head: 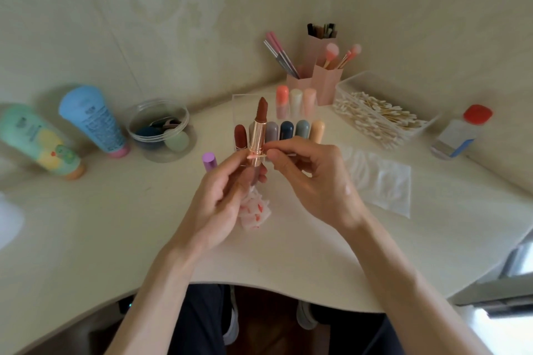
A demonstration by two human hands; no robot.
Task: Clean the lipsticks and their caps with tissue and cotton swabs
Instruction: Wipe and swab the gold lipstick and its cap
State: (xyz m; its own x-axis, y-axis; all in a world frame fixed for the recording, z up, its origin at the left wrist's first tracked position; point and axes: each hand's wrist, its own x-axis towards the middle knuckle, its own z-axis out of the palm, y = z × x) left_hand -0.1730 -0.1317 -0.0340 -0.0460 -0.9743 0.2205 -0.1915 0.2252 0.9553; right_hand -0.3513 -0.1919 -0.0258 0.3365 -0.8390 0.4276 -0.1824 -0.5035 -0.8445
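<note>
Left hand (227,190) grips an uncapped lipstick (258,135) upright plus stained tissue (255,215); right hand (311,179) pinches a cotton swab (253,156) against its gold tube.

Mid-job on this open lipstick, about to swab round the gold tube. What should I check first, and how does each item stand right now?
1. Lipstick upright, left hand grip round its base: ok.
2. Colour stick wound out and clear of all fingers: ok.
3. Cotton swab pinched by the right hand, tip at the gold tube: ok.
4. Swab tip clean enough: cannot tell, too blurred.
5. Stained tissue beneath the left hand fit for more wiping: not ok, smeared red.
6. Clean tissue and spare swabs lying ready at the right: ok.
</note>
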